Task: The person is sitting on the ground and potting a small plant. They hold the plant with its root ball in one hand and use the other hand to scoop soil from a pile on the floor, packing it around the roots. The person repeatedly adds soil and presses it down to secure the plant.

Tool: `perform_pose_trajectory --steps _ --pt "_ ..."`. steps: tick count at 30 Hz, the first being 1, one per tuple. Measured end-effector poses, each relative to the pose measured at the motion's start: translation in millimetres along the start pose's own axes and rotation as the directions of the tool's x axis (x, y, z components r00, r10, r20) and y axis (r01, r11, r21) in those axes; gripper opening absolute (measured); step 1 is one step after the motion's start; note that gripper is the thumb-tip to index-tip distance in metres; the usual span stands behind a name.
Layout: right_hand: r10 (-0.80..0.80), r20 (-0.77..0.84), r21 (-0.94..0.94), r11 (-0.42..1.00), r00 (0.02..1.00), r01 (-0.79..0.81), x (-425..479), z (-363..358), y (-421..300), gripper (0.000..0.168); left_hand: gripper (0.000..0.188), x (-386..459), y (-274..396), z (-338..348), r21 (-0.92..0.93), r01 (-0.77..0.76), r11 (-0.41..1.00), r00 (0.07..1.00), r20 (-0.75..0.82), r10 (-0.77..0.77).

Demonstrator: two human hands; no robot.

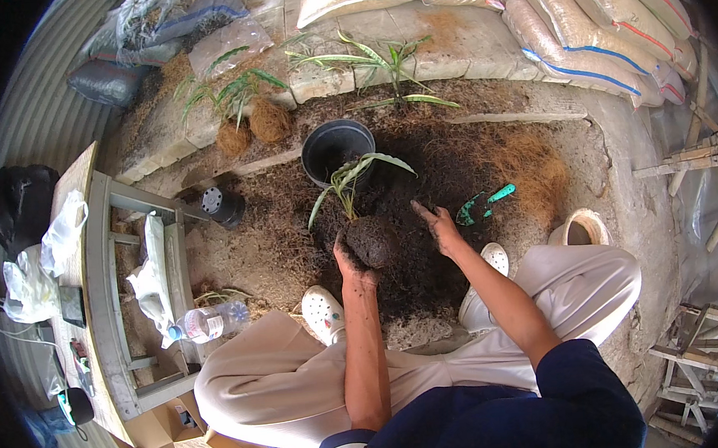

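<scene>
My left hand [354, 260] holds the round, dark root ball [373, 242] of a small leafy plant [347, 190], whose long leaves lean over the rim of a black plastic pot [334, 126]. Off to the right, my right hand [438, 226] is over the dark soil [401, 290], fingers apart and soiled, with nothing held. A green hand trowel [485, 204] lies on the soil just right of it. Loose brown coir fibre [533, 168] is spread beyond the trowel.
Behind the pot stand a larger plant [395, 65] and plants with fibre-wrapped root balls [269, 119]. An upturned small black pot [223, 206], a plastic bottle [210, 322] and a bench [103, 273] are at left. Filled sacks [576, 28] lie at the back right; a round pot [581, 228] sits by my right knee.
</scene>
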State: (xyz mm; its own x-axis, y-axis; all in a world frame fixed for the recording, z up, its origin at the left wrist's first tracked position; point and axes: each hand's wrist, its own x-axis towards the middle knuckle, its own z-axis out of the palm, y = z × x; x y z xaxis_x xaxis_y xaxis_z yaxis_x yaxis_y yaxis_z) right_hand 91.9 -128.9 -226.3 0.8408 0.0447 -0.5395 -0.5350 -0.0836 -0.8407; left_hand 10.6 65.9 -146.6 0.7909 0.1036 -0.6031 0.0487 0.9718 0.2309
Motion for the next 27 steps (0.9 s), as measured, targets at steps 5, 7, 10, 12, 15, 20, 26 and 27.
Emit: perform_pose_trajectory --steps 5,7,10,12,15,20,26,27 --pt "-0.110 0.123 0.023 0.994 0.986 0.108 -17.4 2.0 -21.1 0.053 0.040 -2.6 -0.9 4.8 0.013 0.000 1.000 1.000 -0.009 0.000" --pt "-0.108 0.149 0.042 0.994 0.983 0.103 -28.8 6.3 -31.4 0.050 0.040 -1.6 0.6 1.7 0.007 0.001 1.000 1.000 0.015 -0.001" --pt "-0.050 0.172 0.040 0.998 0.984 0.043 -24.1 3.3 -30.1 0.047 0.040 -4.1 -0.1 4.3 0.039 -0.026 0.999 1.000 -0.005 0.026" --pt "-0.112 0.092 0.051 0.993 0.989 0.107 -18.2 2.1 -22.5 0.045 0.039 -6.8 -1.0 8.6 0.027 -0.017 1.000 0.999 -0.027 0.017" --pt "-0.256 0.009 -0.064 0.964 0.967 0.257 -8.2 -2.0 -13.1 0.048 0.039 -7.3 -1.7 9.9 0.008 -0.007 1.000 0.999 -0.033 0.007" --pt "-0.288 -0.037 -0.217 0.937 0.957 0.274 0.8 -4.2 -11.4 0.035 0.040 -0.7 -0.6 1.4 -0.029 0.003 1.000 1.000 0.001 -0.003" --pt "-0.131 0.012 -0.015 0.991 0.991 0.131 -5.8 -7.3 -19.5 0.028 0.034 -5.7 0.0 8.8 -0.050 0.018 0.999 0.999 -0.041 -0.020" --pt "-0.167 0.021 0.032 0.985 0.986 0.167 -2.1 -9.7 -16.1 0.030 0.034 -7.9 -1.0 12.6 -0.047 0.021 0.999 0.998 -0.051 -0.023"
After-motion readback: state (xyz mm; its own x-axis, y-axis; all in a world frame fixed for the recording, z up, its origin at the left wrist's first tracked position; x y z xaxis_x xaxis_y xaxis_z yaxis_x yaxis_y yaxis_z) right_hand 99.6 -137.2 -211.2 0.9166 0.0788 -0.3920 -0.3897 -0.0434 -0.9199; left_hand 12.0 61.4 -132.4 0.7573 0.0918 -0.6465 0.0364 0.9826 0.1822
